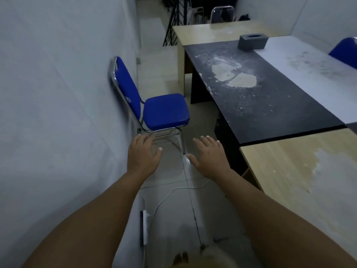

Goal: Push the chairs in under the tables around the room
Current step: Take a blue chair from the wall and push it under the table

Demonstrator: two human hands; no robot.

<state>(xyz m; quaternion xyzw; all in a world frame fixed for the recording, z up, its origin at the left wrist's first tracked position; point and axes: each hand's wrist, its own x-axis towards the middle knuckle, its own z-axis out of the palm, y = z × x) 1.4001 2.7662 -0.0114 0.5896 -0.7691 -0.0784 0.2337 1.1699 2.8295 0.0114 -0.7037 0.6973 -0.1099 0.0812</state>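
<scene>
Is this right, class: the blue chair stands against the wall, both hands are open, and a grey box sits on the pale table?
One slip. In the head view the grey box sits on the black table, not the pale one. The blue chair, left hand and right hand are as stated.

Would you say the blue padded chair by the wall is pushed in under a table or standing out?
Out. The blue padded chair with chrome legs stands against the wall, apart from the black table.
</scene>
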